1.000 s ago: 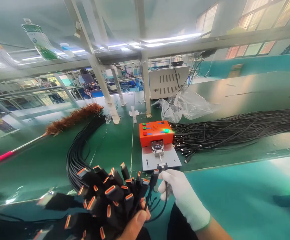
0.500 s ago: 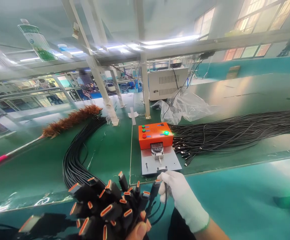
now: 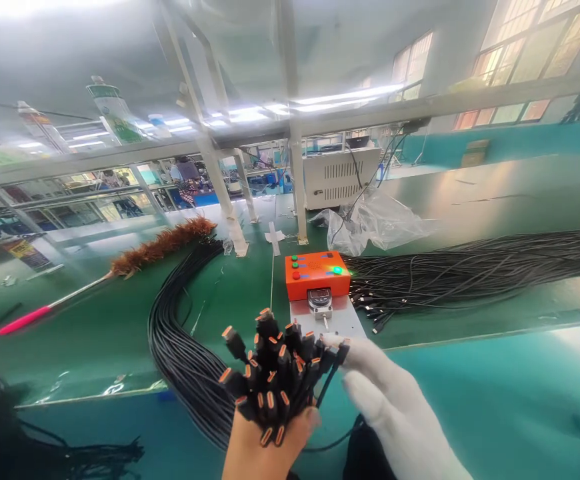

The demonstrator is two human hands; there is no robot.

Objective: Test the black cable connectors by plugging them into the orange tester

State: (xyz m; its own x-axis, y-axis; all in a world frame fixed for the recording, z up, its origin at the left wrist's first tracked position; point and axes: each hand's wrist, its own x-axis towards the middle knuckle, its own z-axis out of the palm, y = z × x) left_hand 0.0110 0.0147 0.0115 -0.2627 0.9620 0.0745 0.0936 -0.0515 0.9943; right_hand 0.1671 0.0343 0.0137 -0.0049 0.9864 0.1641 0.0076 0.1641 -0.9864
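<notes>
My bare left hand (image 3: 270,440) is wrapped round a bundle of black cables (image 3: 190,360), whose connectors with orange tips (image 3: 270,400) fan out above the fist. My right hand (image 3: 390,393), in a white glove, is at the right side of the bundle, its fingers by one connector (image 3: 341,350); whether it grips that connector is unclear. Just beyond the hands stands an orange box (image 3: 315,283) with buttons and a lit green light. A digital gauge (image 3: 319,298) sits in front of it on a metal plate (image 3: 350,325), partly hidden by my right hand and the connectors.
Many black cables (image 3: 470,267) lie at the right of the green table (image 3: 235,280). A brown duster (image 3: 165,247) with a pink handle lies left. Behind are clear plastic (image 3: 380,223), a metal cabinet (image 3: 343,177) and frame posts (image 3: 297,160). A person (image 3: 186,180) is far back.
My left hand has risen with the bundle, and the connectors stand more upright. My right hand has moved from the plate's front edge to the bundle's right side. The view has shifted slightly.
</notes>
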